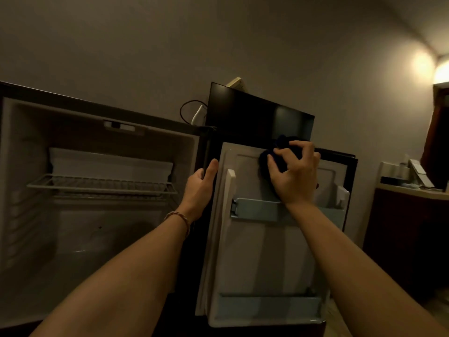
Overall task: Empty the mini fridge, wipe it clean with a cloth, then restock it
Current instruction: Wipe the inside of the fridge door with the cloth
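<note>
Now the mini fridge (97,190) stands with its cavity bare except for a wire shelf (102,187) across the upper part. Right of the fridge cavity, the open door (267,251) faces the camera, its pale inner liner carrying an upper bin (257,210) and a lower rail (269,304). The right hand (294,176) presses a dark cloth (274,156) against the liner near the door's top, fingers curled round the bunched fabric. The left hand (199,188) grips the door's hinge-side edge, thumb on the near face, fingers wrapped behind. A braided bracelet (178,218) sits on the left wrist. Behind the door's top edge, a cable (188,110) loops against the wall.
</note>
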